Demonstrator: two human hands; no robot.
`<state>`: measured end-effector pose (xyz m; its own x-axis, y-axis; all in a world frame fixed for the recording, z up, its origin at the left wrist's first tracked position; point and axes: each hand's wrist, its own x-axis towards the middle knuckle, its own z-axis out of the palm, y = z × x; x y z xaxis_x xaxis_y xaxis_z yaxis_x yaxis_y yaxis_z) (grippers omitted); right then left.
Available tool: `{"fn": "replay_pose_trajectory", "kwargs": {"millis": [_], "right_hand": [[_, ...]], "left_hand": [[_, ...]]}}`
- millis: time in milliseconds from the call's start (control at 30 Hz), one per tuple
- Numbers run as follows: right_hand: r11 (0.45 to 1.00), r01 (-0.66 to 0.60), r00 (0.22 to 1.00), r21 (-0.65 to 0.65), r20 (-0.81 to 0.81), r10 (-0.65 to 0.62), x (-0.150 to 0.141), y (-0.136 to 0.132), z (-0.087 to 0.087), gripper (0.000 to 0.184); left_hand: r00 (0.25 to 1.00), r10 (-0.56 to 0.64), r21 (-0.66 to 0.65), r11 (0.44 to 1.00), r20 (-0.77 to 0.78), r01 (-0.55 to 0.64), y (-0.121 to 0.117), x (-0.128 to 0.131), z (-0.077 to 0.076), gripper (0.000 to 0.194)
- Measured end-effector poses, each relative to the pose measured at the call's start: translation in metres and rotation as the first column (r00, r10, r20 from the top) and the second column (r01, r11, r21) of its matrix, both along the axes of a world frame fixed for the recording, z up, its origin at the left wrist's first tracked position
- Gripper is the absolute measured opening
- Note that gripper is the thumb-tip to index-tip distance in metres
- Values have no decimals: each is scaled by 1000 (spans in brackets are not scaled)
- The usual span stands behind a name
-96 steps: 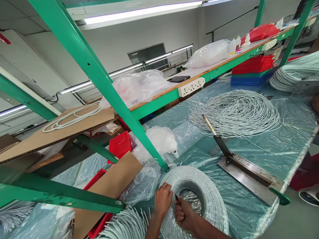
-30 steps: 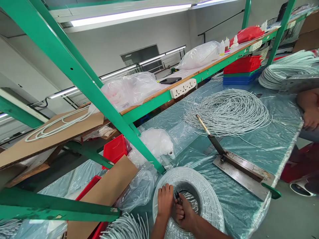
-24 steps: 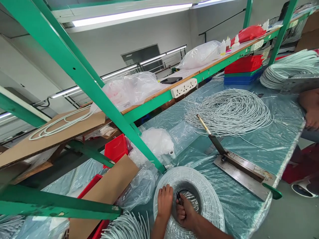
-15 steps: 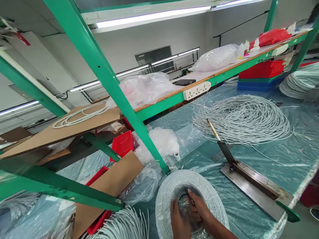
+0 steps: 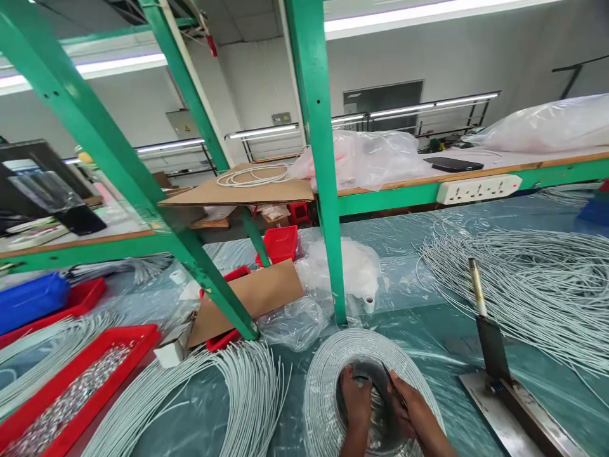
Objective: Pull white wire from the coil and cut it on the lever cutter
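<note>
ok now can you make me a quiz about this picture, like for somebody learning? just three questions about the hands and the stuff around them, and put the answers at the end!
1. True or false: the right hand is holding a thin dark tool.

2. Where is the left hand?
A) On a blue bin
B) In the center hole of the tightly wound coil
C) On the white power strip

3. Fill in the blank: the tray with small shiny pieces in it is colored ____.

Key: 1. True. 2. B. 3. Red.
</note>
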<state>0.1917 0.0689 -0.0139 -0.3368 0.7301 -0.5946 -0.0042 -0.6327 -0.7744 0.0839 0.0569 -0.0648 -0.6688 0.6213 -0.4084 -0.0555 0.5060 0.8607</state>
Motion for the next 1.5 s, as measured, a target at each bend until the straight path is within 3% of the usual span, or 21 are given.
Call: {"fn": "replay_pose_trajectory", "kwargs": {"millis": [133,233,367,433,533,600,700,867,1133,1367,1500], "right_hand": [[988,-133,988,76,95,125,5,8,-3,66],[951,-220,965,215,191,180,5,14,-5,59],[780,-434,866,451,449,221,3,22,-7,44],[690,-573,757,442,608,239,1,25,-8,39],[605,-730,569,318,773,281,-3,30,-9,33],[574,-781,480,247,826,297,-5,33,-9,32],[545,-811,419,213,861,287,-8,37,-10,31],[490,-846,381,208,880,284,-16,42,-10,30],[483,-860,331,163,899,286,-28,45,-5,27],[533,-807,470,255,823,319,-33,54,-21,26],[517,-796,544,313,744,387,-31,57,-20,30]], "left_hand": [[1000,-23,25,999,-8,23,-4,-4,-12,35],[999,-23,79,997,44,19,-5,-8,-15,25],[975,-93,158,985,201,62,-2,-14,-17,24],[957,-124,173,982,261,80,-1,-15,-19,22],[960,-101,159,985,261,60,-2,-14,-21,21],[967,-67,159,987,244,28,-5,-12,-21,24],[975,-20,159,987,222,-16,-8,-7,-21,26],[977,6,160,986,212,-41,-9,-4,-20,27],[972,-5,204,978,234,-44,-10,-2,-23,26],[968,-23,219,975,248,-33,-8,-5,-23,25],[969,-22,212,977,247,-32,-10,-6,-21,28]]}}
